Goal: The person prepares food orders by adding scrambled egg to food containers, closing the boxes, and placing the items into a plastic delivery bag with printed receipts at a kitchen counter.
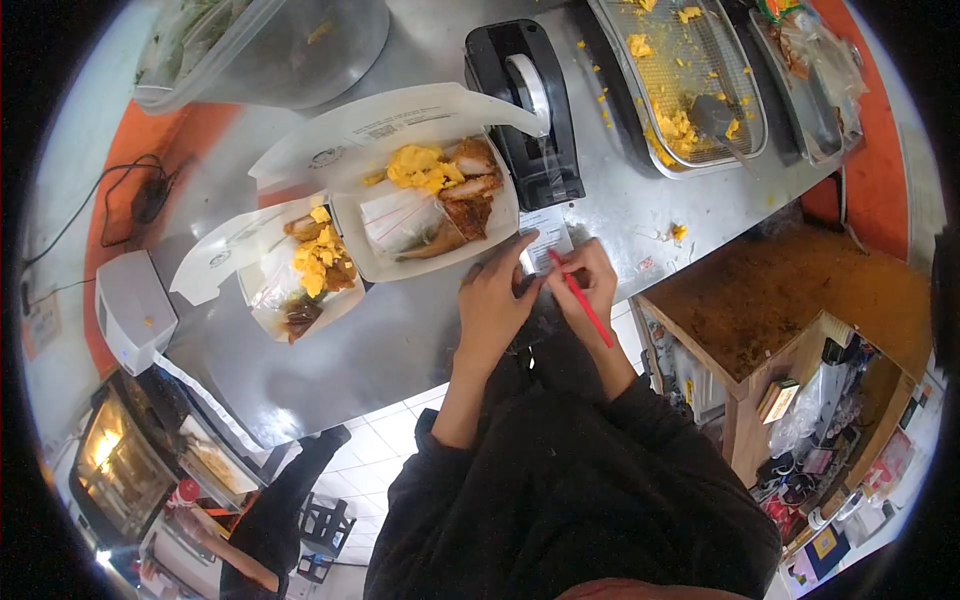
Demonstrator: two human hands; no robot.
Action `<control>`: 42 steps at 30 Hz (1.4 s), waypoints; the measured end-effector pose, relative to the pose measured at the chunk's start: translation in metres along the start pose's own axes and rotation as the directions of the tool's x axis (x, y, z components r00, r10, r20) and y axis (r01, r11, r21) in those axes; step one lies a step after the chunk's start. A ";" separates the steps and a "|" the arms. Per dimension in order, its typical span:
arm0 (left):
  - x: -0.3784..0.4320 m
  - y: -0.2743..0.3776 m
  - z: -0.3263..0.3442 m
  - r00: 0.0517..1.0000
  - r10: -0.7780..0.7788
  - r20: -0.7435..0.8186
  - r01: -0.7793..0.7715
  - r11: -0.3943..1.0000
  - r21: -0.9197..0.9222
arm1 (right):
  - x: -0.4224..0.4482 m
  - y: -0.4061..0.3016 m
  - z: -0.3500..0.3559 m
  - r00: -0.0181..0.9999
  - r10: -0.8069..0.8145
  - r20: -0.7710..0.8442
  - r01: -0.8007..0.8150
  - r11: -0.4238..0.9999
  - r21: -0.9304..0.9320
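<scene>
My right hand (589, 285) is shut on a red pen (583, 298), its tip against a printed paper slip (546, 229) that bears writing. The slip lies on the steel table, just in front of a black tape dispenser (529, 184). With fingers spread, my left hand (491, 304) rests at the slip's left edge and holds nothing. To its upper left stands an open paper meal box (345, 244) with breaded fried meat (472, 187), yellow scrambled egg (420, 166) and a clear plastic packet (401, 217). A smaller open meal box (247, 289) beside it has similar food.
Beyond the dispenser is a wire-mesh tray (690, 82) with egg scraps and a dark spatula (712, 116). A clear plastic tub (300, 60) stands at the upper left. A white label printer (135, 311) trails paper. Another person's arm (232, 555) shows at the lower left.
</scene>
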State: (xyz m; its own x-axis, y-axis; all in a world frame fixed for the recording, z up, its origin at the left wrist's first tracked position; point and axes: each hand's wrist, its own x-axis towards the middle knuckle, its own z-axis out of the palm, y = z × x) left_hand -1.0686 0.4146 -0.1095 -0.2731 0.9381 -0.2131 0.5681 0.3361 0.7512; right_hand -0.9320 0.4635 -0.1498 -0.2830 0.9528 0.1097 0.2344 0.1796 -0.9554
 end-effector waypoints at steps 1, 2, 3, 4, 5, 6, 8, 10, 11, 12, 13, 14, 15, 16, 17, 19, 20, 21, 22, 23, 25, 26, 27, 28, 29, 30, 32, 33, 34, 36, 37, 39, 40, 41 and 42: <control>0.000 0.001 -0.001 0.999 -0.034 0.028 0.035 0.999 -0.011 | 0.001 -0.002 0.001 1.000 0.000 0.001 0.000 1.000 0.001; 0.000 0.000 0.000 0.999 -0.036 0.028 0.036 0.999 -0.010 | 0.003 -0.006 0.002 0.998 0.059 -0.021 -0.058 0.998 0.022; 0.001 -0.001 0.001 1.000 -0.011 0.006 0.011 1.000 -0.016 | 0.004 -0.009 0.003 0.992 0.118 -0.045 -0.116 0.992 0.044; 0.001 -0.002 0.001 1.000 0.013 -0.016 -0.013 1.000 -0.022 | 0.004 -0.006 0.003 0.988 0.138 0.070 -0.144 0.986 0.086; 0.001 -0.001 0.001 1.000 0.013 -0.015 -0.013 1.000 -0.021 | 0.005 -0.005 -0.001 0.988 0.139 0.070 -0.145 0.986 0.086; -0.001 -0.001 0.001 1.000 0.000 -0.011 0.000 1.000 -0.022 | 0.005 -0.002 -0.006 0.997 0.065 0.047 -0.070 0.991 0.112; -0.002 -0.003 0.002 1.000 -0.022 -0.008 0.021 0.999 -0.026 | 0.013 0.004 -0.014 0.997 0.060 0.037 -0.065 0.988 0.137; 0.001 -0.006 0.003 1.000 -0.001 0.003 0.001 1.000 -0.015 | 0.020 0.008 -0.022 0.985 0.003 0.175 -0.024 0.993 0.117; 0.000 -0.007 0.004 1.000 -0.005 0.006 0.005 1.000 -0.015 | 0.021 0.008 -0.024 0.949 -0.056 0.309 0.024 0.994 0.104; 0.000 -0.009 0.005 1.000 0.007 -0.006 -0.007 1.000 -0.027 | 0.023 0.007 -0.025 0.944 -0.042 0.326 0.017 0.997 0.081; 0.000 -0.010 0.007 1.000 0.019 -0.018 -0.019 0.999 -0.038 | 0.024 0.005 -0.024 0.944 -0.039 0.328 0.014 0.997 0.077; 0.000 -0.010 0.007 1.000 0.016 -0.017 -0.016 0.999 -0.042 | 0.025 0.003 -0.024 0.941 -0.019 0.339 -0.002 0.998 0.062; 0.000 -0.009 0.006 1.000 0.022 -0.022 -0.022 0.999 -0.044 | 0.026 0.001 -0.022 0.937 0.000 0.350 -0.018 0.999 0.048; 0.000 -0.009 0.005 0.999 0.027 -0.027 -0.029 0.999 -0.045 | 0.027 0.000 -0.022 0.936 0.003 0.353 -0.021 0.999 0.047; 0.000 -0.009 0.005 0.999 0.024 -0.026 -0.025 0.999 -0.047 | 0.028 -0.002 -0.022 0.937 0.017 0.350 -0.029 0.999 0.030; 0.001 -0.010 0.005 0.999 0.040 -0.037 -0.040 0.999 -0.013 | 0.028 -0.001 -0.021 0.938 0.030 0.347 -0.037 0.999 0.014; 0.000 -0.010 0.006 0.999 0.039 -0.037 -0.039 0.999 -0.013 | 0.027 0.000 -0.020 0.948 -0.003 0.317 -0.008 0.999 0.033; 0.000 -0.011 0.006 0.998 0.045 -0.044 -0.045 0.999 -0.009 | 0.027 0.001 -0.020 0.958 -0.035 0.286 0.022 0.999 0.050; 0.000 -0.011 0.006 0.997 0.051 -0.051 -0.051 0.999 -0.006 | 0.026 0.002 -0.020 0.958 -0.035 0.286 0.021 0.999 0.050; 0.001 -0.011 0.006 0.997 0.050 -0.050 -0.051 0.999 -0.006 | 0.024 0.003 -0.020 0.956 -0.027 0.291 0.009 0.998 0.063; 0.000 -0.009 0.005 0.999 0.033 -0.041 -0.034 0.999 -0.022 | 0.024 0.002 -0.022 0.954 -0.017 0.298 -0.006 0.997 0.076; 0.000 -0.009 0.004 0.999 0.031 -0.041 -0.032 0.999 -0.022 | 0.026 0.000 -0.023 0.941 0.015 0.338 -0.034 0.998 0.051; 0.000 -0.008 0.004 0.999 0.020 -0.034 -0.021 1.000 -0.020 | 0.027 -0.002 -0.024 0.925 0.048 0.377 -0.062 0.998 0.025; 0.000 -0.007 0.004 1.000 0.009 -0.026 -0.010 1.000 -0.017 | 0.027 -0.003 -0.026 0.924 0.049 0.378 -0.063 0.998 0.024; -0.001 -0.008 0.004 1.000 0.007 -0.027 -0.008 1.000 -0.018 | 0.028 -0.002 -0.028 0.916 0.061 0.397 -0.070 0.998 0.007; -0.001 -0.008 0.004 1.000 0.006 -0.023 -0.007 1.000 -0.018 | 0.028 -0.002 -0.029 0.907 0.072 0.414 -0.075 0.997 -0.011; 0.000 -0.008 0.004 1.000 0.005 -0.021 -0.005 1.000 -0.018 | 0.024 0.002 -0.028 0.925 0.026 0.378 -0.037 0.999 0.024; 0.000 -0.007 0.003 1.000 0.006 -0.019 -0.007 1.000 -0.021 | 0.022 0.002 -0.027 0.940 -0.019 0.340 0.000 0.998 0.058; -0.001 -0.007 0.003 1.000 0.008 -0.017 -0.008 1.000 -0.024 | 0.022 0.002 -0.027 0.940 -0.019 0.341 -0.001 0.998 0.058; -0.001 -0.008 0.004 1.000 0.013 -0.023 -0.013 1.000 -0.024 | 0.026 -0.001 -0.028 0.919 -0.025 0.392 0.009 0.999 0.045; -0.002 -0.009 0.004 0.999 0.019 -0.030 -0.019 1.000 -0.024 | 0.027 -0.002 -0.029 0.919 -0.025 0.395 0.008 0.999 0.044; -0.001 -0.008 0.004 1.000 0.008 -0.027 -0.009 0.999 -0.032 | 0.029 -0.002 -0.031 0.889 0.037 0.457 -0.056 0.998 0.028; 0.000 -0.007 0.004 1.000 0.000 -0.023 -0.001 0.999 -0.038 | 0.028 -0.002 -0.031 0.889 0.038 0.457 -0.057 0.998 0.028; 0.000 -0.007 0.004 1.000 0.000 -0.022 -0.001 0.999 -0.038 | 0.026 -0.002 -0.031 0.906 0.042 0.422 -0.059 0.998 0.029; 0.000 -0.007 0.004 1.000 0.002 -0.023 -0.002 1.000 -0.028 | 0.025 -0.001 -0.031 0.921 0.045 0.386 -0.062 0.998 0.030</control>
State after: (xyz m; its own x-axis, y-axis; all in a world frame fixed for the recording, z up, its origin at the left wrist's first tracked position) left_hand -1.0697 0.4128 -0.1174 -0.2898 0.9365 -0.1974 0.5468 0.3313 0.7690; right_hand -0.9107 0.4947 -0.1373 -0.6092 0.7916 -0.0480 0.2234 0.1132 -0.9681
